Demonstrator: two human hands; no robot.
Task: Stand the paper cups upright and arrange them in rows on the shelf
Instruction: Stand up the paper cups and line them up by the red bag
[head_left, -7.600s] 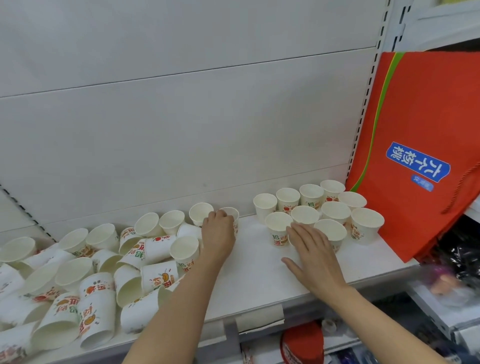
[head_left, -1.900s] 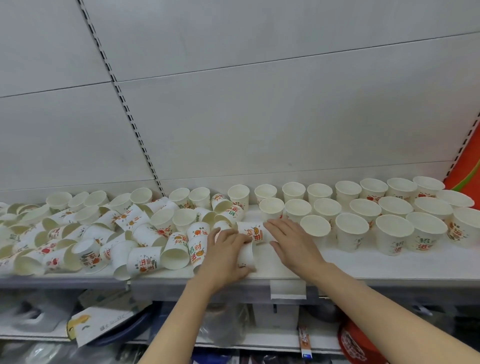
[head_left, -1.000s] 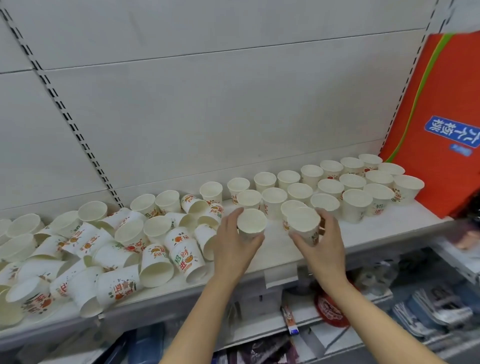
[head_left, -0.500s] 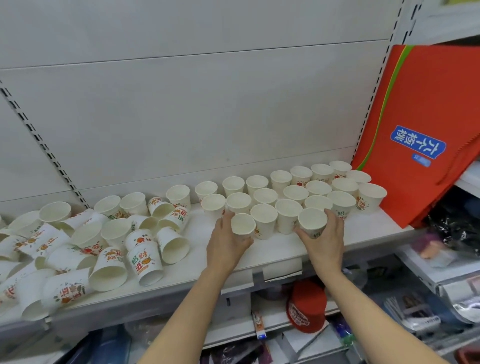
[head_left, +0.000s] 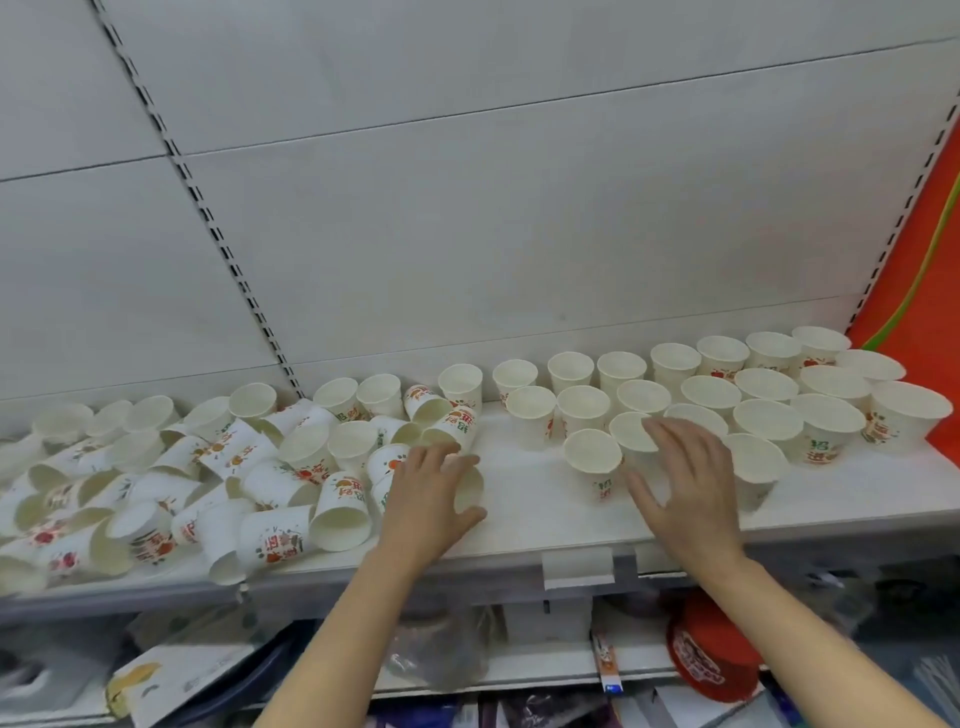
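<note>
The shelf carries everything here, so take its bare middle strip as the landmark. To the right of that strip stand the upright cups, packed in rows running back toward the wall panel, with an orange bag at the far right end beyond them. To the left of the strip lies the jumble of tipped cups, most on their sides and overlapping, a few upright along the back.

The step in hand looks like fetching the next cup from the jumble. The left hand sits at the strip's left edge, fingers curled over a fallen cup at the pile's near corner, thumb spread below it; it appears to grip that cup, though the palm hides most of it. The right hand hovers at the strip's right edge with fingers spread and straight, over the front row beside the nearest upright cup, holding nothing.

Next, I'd judge, that 1 fallen cup needs turning mouth-up and carrying across the strip to the open end of the front row, set down gently so its neighbours do not topple.
</note>
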